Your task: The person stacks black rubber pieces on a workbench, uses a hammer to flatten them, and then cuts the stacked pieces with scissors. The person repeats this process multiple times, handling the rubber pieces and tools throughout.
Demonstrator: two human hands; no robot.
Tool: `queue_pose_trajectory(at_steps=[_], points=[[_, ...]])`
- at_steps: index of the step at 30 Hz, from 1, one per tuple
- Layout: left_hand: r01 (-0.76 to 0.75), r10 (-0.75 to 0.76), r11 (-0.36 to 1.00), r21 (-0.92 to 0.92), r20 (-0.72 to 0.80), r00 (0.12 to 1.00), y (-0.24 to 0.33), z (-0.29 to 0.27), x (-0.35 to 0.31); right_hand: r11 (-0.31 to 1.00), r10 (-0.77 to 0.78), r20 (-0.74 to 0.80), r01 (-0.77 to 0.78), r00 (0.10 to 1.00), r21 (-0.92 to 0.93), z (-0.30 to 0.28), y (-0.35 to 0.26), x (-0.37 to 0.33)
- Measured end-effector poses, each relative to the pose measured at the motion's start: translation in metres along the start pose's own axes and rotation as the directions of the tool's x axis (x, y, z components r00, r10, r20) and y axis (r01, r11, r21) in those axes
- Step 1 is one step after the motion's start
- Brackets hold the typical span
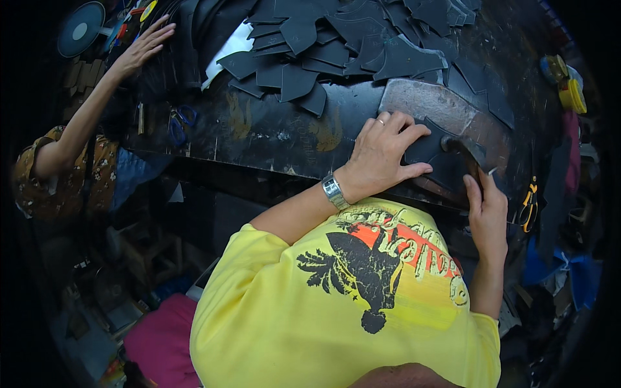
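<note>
My right hand is wrapped round the handle of a hammer. The hammer's rounded head is down at a black cut piece, which looks like leather. Whether the head touches it I cannot tell. My left hand, with a ring and a metal watch, rests on the piece's left side, thumb and index finger spread apart. Beneath the piece lies a worn grey-brown slab at the table's near edge.
Many black cut pieces are heaped across the dark table. Blue-handled scissors lie at left, near a co-worker's outstretched hand. Yellow-handled scissors hang at right. A yellow container stands at the far right.
</note>
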State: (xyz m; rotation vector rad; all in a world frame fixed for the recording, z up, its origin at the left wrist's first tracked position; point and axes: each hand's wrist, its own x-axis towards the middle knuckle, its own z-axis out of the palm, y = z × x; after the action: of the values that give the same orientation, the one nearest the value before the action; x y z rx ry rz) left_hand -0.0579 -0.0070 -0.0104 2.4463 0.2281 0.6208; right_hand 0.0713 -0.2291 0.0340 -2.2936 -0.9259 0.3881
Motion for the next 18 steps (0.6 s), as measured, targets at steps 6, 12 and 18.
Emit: queue_pose_trajectory(at_steps=[6, 12, 18], points=[[0.017, -0.015, 0.999, -0.034, 0.053, 0.998, -0.007, -0.003, -0.001, 0.878, -0.043, -0.248, 0.155, 0.968, 0.452, -0.025, -0.014, -0.02], [0.019, -0.015, 0.995, -0.095, 0.049, 0.999, -0.012, -0.003, 0.004, 0.947, -0.317, -0.121, 0.306, 0.941, -0.096, -0.004, -0.008, -0.015], [0.036, -0.027, 0.991, -0.133, 0.065, 0.997, -0.016, -0.004, 0.009, 0.948, -0.112, -0.125, 0.144, 0.986, 0.282, 0.001, -0.025, -0.02]])
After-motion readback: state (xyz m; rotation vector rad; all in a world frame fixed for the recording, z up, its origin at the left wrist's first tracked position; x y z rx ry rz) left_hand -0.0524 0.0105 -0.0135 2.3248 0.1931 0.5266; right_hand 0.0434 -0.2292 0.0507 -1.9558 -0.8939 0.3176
